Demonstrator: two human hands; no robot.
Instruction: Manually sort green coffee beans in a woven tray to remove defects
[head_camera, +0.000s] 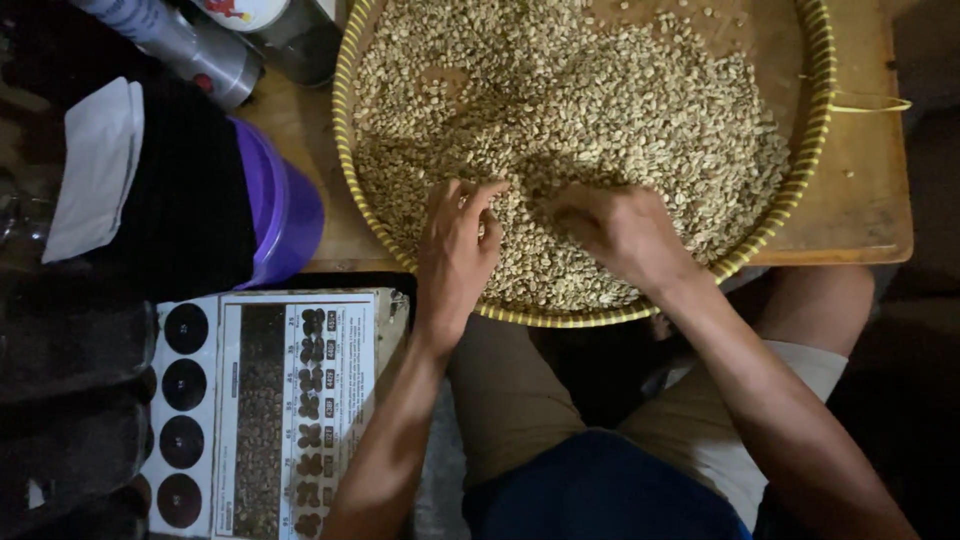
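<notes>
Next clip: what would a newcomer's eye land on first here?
First, the big round woven tray with a yellow-striped rim, filling the top centre of a wooden table and heaped with pale beans. Both hands work in the beans at its near edge: left hand with fingers curled, right hand palm down. At left stands a purple tub, with a printed chart below it.

Dim, warm overhead light, dark edges

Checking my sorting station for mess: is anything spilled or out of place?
A few pale beans lie loose on the wooden table, outside the woven tray, right of its rim. Both the left hand and right hand rest in the bean pile.
</notes>
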